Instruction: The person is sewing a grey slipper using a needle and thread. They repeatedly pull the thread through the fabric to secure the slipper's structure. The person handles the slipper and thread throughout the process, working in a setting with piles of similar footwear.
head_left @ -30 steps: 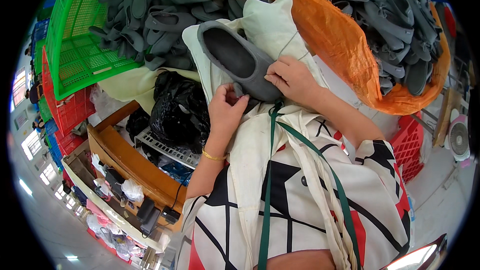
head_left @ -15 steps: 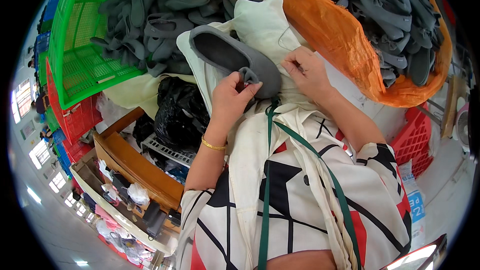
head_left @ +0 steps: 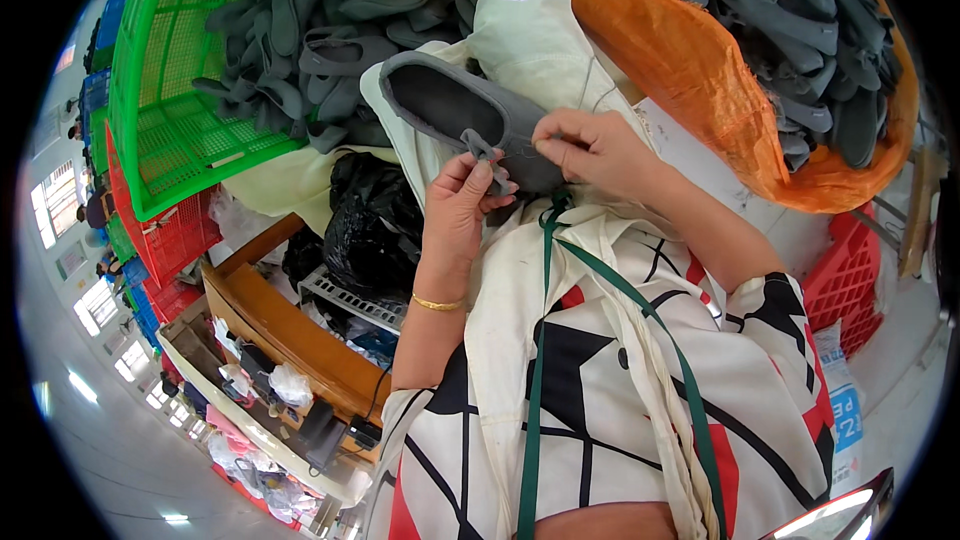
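Observation:
A grey fabric slip-on shoe (head_left: 515, 112) lies tilted on white cloth in front of me, its opening facing up and its toe toward me. At its front edge, my left hand (head_left: 460, 190) is closed on a small grey fabric bow (head_left: 480, 148), fingers wrapped round it. My right hand (head_left: 605, 152) pinches thumb and forefinger together beside the bow, just over the toe. What sits between those fingertips is too small to make out. A thin dark thread (head_left: 592, 80) loops over the white padded cloth (head_left: 530, 32) above the right hand.
A green crate (head_left: 180, 90) heaped with grey shoes (head_left: 340, 55) stands at far left. An orange woven sack (head_left: 690, 80) full of similar shoes is at far right. A black plastic bag (head_left: 372, 230) and a wooden drawer (head_left: 300, 330) lie left; a red crate (head_left: 840, 285) stands right.
My right hand has moved left and closer to the bow. My left fingers have shifted on the bow, which now stands more upright. The view has shifted slightly.

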Demonstrator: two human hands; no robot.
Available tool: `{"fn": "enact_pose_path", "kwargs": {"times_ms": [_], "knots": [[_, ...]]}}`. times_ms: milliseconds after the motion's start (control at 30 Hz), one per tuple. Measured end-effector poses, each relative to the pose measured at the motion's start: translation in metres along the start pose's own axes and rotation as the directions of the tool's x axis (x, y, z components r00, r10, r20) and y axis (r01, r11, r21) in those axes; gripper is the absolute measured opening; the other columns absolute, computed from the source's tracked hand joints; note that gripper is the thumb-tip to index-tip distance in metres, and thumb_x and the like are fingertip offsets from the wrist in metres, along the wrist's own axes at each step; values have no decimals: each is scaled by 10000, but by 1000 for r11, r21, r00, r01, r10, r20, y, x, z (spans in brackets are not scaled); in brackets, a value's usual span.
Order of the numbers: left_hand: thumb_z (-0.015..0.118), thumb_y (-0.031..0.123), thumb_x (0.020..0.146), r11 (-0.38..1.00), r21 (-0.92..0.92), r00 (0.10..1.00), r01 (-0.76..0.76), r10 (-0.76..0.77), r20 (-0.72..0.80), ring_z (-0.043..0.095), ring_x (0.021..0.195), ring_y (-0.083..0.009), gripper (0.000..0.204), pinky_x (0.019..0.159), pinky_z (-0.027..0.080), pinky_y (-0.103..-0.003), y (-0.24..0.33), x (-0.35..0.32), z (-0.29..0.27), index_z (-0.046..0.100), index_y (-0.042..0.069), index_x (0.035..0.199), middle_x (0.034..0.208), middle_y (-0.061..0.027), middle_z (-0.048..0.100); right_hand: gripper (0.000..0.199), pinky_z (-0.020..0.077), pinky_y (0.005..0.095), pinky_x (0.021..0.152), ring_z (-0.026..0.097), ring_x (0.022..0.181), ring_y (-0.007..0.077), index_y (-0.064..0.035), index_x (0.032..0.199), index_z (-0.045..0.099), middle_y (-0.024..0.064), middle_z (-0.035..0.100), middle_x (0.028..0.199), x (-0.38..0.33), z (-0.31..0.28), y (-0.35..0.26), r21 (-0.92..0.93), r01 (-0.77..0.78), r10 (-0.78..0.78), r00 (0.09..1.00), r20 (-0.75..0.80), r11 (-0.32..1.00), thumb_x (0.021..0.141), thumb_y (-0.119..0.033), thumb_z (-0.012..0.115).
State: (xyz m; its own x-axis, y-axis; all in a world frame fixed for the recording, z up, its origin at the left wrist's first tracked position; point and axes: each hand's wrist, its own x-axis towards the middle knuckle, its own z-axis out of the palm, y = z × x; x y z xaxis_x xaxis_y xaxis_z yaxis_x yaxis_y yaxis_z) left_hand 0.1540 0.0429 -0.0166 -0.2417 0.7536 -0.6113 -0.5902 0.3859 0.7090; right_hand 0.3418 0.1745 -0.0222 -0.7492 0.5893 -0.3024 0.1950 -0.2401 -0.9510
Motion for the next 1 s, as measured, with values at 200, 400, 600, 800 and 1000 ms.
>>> {"fn": "enact_pose_path", "kwargs": {"times_ms": [200,400,600,800,1000], "knots": [[626,162,966,987,-144,998,68,-69,-1,659,710,-138,236,561,545,-219,6,2,3,652,-17,1118,957,-111,695,134,492,313,605,620,612,250,-81,1021,657,118,641,742,4,7,12,-235,268,-267,963,36,934,897,-109,616],[635,172,961,981,-167,995,97,-100,-9,641,656,-135,262,546,534,-215,8,4,7,649,-46,1105,898,-119,697,156,509,346,622,643,660,310,-95,1014,697,135,674,795,9,12,15,-266,293,-299,954,19,918,880,-120,619],[635,171,961,975,-187,993,116,-121,-15,637,651,-137,262,543,530,-212,9,5,7,650,-47,1106,892,-118,697,162,516,349,626,648,663,317,-97,1013,701,139,676,800,10,11,13,-296,270,-274,961,28,916,877,-117,614],[633,169,962,971,-204,992,121,-126,-11,639,660,-134,257,542,528,-211,9,5,7,653,-45,1104,895,-116,699,167,516,346,627,651,670,319,-96,1012,702,136,679,799,10,11,12,-288,274,-280,960,22,918,874,-111,611],[626,182,969,986,-142,995,92,-98,-30,636,676,-124,259,542,528,-212,9,3,9,651,-31,1114,913,-106,697,168,520,352,642,658,687,321,-90,1010,703,141,681,805,10,12,10,-288,268,-271,962,30,919,872,-110,610]]}}
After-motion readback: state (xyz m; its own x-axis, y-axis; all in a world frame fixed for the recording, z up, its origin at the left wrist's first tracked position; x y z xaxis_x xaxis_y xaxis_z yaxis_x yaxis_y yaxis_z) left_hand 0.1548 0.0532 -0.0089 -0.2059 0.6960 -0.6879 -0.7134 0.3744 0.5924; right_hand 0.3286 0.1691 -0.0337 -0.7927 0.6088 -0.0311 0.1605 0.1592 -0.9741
